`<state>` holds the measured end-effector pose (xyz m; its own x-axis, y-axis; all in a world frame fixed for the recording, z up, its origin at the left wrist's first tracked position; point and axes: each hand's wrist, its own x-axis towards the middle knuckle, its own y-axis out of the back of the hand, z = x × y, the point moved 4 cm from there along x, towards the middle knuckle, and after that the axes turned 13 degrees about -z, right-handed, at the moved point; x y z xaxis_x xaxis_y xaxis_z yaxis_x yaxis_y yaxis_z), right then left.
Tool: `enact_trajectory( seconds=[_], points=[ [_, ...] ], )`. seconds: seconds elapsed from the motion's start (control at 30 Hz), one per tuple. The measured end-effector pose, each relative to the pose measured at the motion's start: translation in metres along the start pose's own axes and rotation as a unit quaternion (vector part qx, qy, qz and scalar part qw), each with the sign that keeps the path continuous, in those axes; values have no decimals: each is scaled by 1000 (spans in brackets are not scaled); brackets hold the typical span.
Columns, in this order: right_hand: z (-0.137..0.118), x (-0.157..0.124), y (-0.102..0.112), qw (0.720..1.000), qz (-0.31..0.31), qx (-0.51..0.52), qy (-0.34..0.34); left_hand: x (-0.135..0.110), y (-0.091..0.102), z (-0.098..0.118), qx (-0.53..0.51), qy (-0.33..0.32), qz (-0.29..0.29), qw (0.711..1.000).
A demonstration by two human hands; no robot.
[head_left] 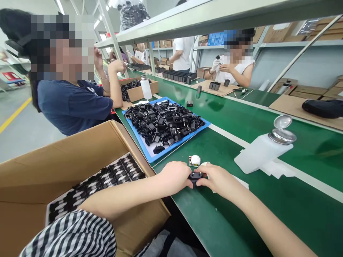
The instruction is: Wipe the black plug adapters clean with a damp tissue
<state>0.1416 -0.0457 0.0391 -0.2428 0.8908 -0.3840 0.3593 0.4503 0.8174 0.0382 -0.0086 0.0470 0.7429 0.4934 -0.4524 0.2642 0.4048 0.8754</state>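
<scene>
My left hand (175,176) and my right hand (216,178) meet over the green belt (268,214), both closed on a small black plug part (195,176) held between their fingertips. Just beyond the part lies a small white lump on a card (195,160). A white cloth lies under and to the right of my right hand. A blue tray (150,155) heaped with several black plug parts (164,123) sits a little farther up the belt.
An open cardboard box (66,157) of packed black parts stands at my left. A white dispenser bottle (264,148) with a metal cap rests on the belt to the right. A person in blue sits at left, another across the belt at upper right.
</scene>
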Motion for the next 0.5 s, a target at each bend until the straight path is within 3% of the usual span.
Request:
enact_trajectory(
  seconds=[0.13, 0.23, 0.33, 0.5],
  points=[
    [-4, 4, 7, 999, -35, -28, -23, 8, 14, 9, 33, 26, -80, 996],
    [-4, 4, 6, 999, -40, -30, -10, 13, 15, 7, 28, 33, -99, 994],
    [-2, 2, 2, 999, -19, -32, 16, 14, 8, -2, -19, 9, -68, 997],
    [0, 0, -6, 998, 1, -53, -15, 11, -8, -18, -170, -67, 40, 982]
  ],
)
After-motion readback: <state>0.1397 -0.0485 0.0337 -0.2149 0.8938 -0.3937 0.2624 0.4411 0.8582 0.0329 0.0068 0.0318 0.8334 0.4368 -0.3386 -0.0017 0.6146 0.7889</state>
